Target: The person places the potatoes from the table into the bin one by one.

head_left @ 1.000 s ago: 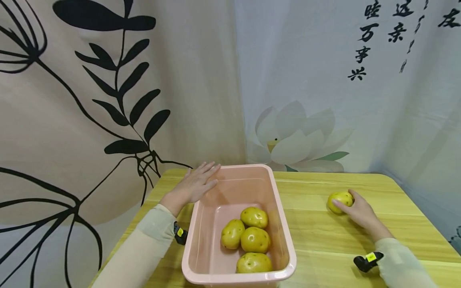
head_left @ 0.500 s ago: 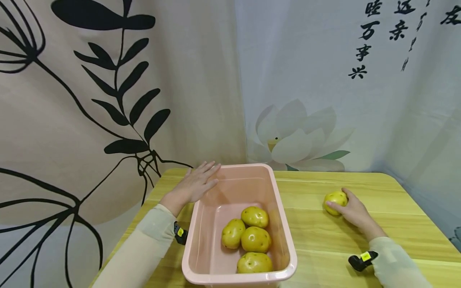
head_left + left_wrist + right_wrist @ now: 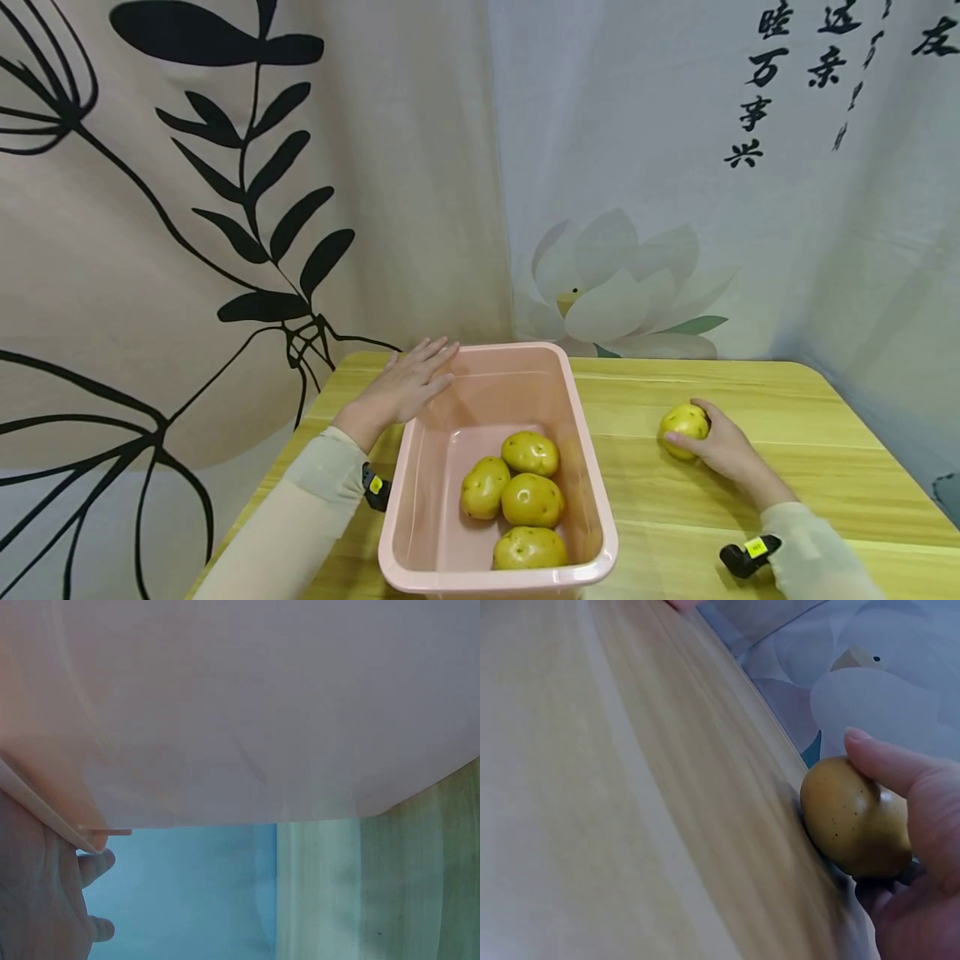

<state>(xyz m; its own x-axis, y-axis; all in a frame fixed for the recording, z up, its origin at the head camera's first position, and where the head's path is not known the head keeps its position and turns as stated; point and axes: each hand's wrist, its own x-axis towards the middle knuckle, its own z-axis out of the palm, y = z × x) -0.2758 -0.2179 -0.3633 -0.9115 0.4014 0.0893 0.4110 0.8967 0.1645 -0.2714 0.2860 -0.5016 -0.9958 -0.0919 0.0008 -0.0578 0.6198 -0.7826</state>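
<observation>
In the head view, a yellow potato (image 3: 681,430) is held by my right hand (image 3: 726,450), the thumb on its near side and the fingers behind. The right wrist view shows this potato (image 3: 851,817) low over the tabletop; whether it touches the wood I cannot tell. My left hand (image 3: 405,390) lies with extended fingers on the left rim of a pink plastic basin (image 3: 592,483). Several potatoes (image 3: 532,500) are on the basin's floor, grouped to the right. From the left wrist, the basin's outer wall (image 3: 262,712) fills most of the picture.
The basin stands on a yellow wood-grain table (image 3: 660,517), left of the right hand. Behind the table's far edge hangs a pale curtain (image 3: 420,208) with printed plants, a lotus and characters. Black wrist cameras (image 3: 750,557) sit at both cuffs.
My right hand has moved left toward the basin, with the potato in its grip. The left hand, the basin and the potatoes inside stay where they were.
</observation>
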